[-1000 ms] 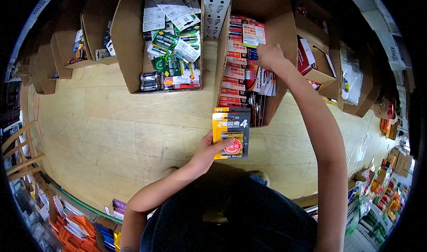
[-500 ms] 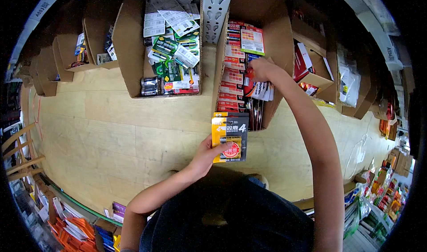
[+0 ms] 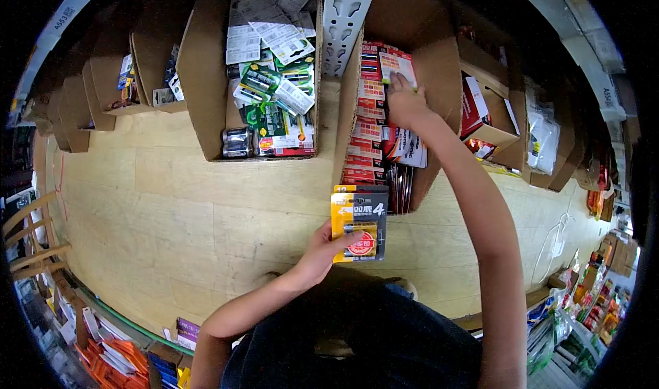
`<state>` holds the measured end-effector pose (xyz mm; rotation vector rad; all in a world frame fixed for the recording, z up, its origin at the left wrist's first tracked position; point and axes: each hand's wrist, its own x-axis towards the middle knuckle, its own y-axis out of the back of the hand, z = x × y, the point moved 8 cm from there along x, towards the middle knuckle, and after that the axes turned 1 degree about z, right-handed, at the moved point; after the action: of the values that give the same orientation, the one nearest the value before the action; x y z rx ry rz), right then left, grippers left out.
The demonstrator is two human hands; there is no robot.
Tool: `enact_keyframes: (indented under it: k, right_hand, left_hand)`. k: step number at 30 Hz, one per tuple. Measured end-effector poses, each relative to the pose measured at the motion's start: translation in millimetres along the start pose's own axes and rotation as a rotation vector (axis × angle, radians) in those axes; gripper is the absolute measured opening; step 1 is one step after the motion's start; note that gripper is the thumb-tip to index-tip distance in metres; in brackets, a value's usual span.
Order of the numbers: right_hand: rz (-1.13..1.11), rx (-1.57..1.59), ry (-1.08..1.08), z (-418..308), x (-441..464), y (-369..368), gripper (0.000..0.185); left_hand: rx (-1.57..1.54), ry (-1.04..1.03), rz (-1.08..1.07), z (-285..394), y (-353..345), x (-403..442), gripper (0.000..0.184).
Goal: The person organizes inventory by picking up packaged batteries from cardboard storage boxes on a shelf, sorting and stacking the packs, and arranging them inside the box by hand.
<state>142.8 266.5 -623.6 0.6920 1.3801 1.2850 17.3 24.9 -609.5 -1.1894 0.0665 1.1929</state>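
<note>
My left hand (image 3: 321, 253) is closed around a yellow-and-black battery pack (image 3: 360, 225), with the thumb across its front. The edge of another similar card shows behind it. Inside the cardboard box (image 3: 439, 66) at the right of the upright, my right hand (image 3: 406, 104) reaches in with fingers stretched out. Those fingertips touch a white-and-red card pack (image 3: 397, 65) lying on top at the back. Red battery packs (image 3: 365, 131) stand in a row along the box's left side. A white-and-red pack (image 3: 412, 150) leans below my right wrist.
A perforated metal upright (image 3: 347, 21) stands between the two boxes. The left box (image 3: 199, 73) holds green and white battery packs (image 3: 274, 90). More cardboard bins (image 3: 501, 138) line both sides. Orange packets (image 3: 113, 358) lie at the lower left, near a wooden rack (image 3: 31, 231).
My right hand has moved farther back in the box, from the middle packs onto the white-and-red card; its fingers are now stretched out. My left hand still holds the battery pack. The view shifted slightly.
</note>
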Motion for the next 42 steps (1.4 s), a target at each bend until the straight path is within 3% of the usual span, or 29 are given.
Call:
enact_keyframes:
  k: [2, 4, 6, 8, 10, 14, 18, 22, 26, 28, 30, 31, 33, 34, 36, 38, 40, 42]
  right_hand:
    - [0.064, -0.032, -0.006, 6, -1, 31, 0.037]
    - [-0.122, 0.366, -0.005, 27, 5, 45, 0.037]
    - [0.211, 0.7, 0.061, 43, -3, 81, 0.034]
    - [0.128, 0.963, 0.019, 51, -7, 97, 0.029]
    - [-0.041, 1.432, -0.145, 53, -18, 93, 0.027]
    - [-0.116, 1.766, -0.128, 50, -18, 77, 0.026]
    - [-0.008, 2.042, -0.356, 56, -15, 55, 0.028]
    - [0.387, 2.432, -0.415, 50, -7, 49, 0.032]
    - [0.368, 2.659, -0.394, 28, 22, 11, 0.033]
    - [0.363, 2.619, -0.508, 12, 20, 0, 0.035]
    - [-0.025, 2.409, -0.473, -2, 30, -26, 0.033]
    - [-0.02, 2.412, -0.476, -2, 30, -30, 0.033]
    - [-0.036, 1.977, -0.583, 8, 29, -42, 0.029]
    - [-0.035, 1.979, -0.584, 10, 29, -41, 0.029]
    - [-0.048, 1.668, -0.694, 29, 23, -42, 0.028]
    - [-0.011, 1.663, -0.706, 43, 39, -64, 0.026]
    - [0.333, 1.787, -1.147, 63, 22, -73, 0.021]
    - [0.357, 1.915, -1.117, 58, 24, -64, 0.02]
  left_hand:
    - [-0.008, -0.008, -0.005, 0, 0, 0, 0.03]
    - [-0.007, -0.006, 0.0, 1, 0, 0, 0.03]
    - [0.007, -0.012, -0.018, -1, 2, 2, 0.031]
    - [0.02, -0.019, -0.036, -2, 3, 3, 0.032]
    - [0.03, -0.028, -0.031, -2, 3, 2, 0.032]
    - [0.031, -0.018, -0.043, -4, 1, 3, 0.032]
    - [0.008, -0.009, -0.03, 1, -4, -1, 0.032]
    - [0.012, -0.016, -0.02, 1, -4, -2, 0.032]
    - [0.023, 0.019, -0.021, -1, -7, 0, 0.031]
    - [0.058, 0.032, -0.008, -4, -4, 0, 0.031]
    - [0.05, 0.031, -0.014, -1, -7, -1, 0.03]
    - [0.038, 0.032, -0.013, 0, -7, -2, 0.03]
    - [0.025, 0.032, -0.016, 1, -7, -2, 0.03]
    - [0.008, 0.031, -0.016, 2, -7, -1, 0.029]
    - [0.01, 0.031, -0.01, 1, -5, 0, 0.029]
    - [0.011, 0.03, -0.003, 0, -3, 1, 0.029]
    - [0.002, 0.049, 0.005, -3, -2, 3, 0.03]
    - [0.009, 0.048, -0.001, -9, 3, 5, 0.03]
